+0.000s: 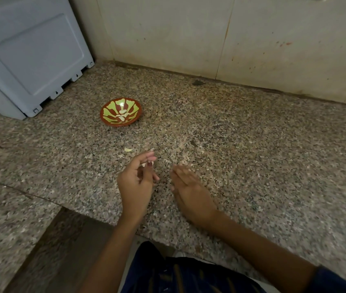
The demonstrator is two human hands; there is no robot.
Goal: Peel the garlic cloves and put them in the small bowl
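1. Garlic clove (146,164) sits pinched at the left hand (135,182) fingertips, above the counter (252,144).
2. Right hand (191,191) (blurred) lies flat-fingered, holding nothing.
3. Small bowl (121,112), farther back, holds peeled cloves (122,115).

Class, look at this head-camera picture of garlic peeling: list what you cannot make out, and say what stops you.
Head view:
- Clove in the left hand: mostly covered by the fingers; peeled or not, unclear.
- Right hand: motion-blurred; finger detail lost.
- Cloves in the small bowl: too small to count.
- Grey appliance: cut off by the left edge.
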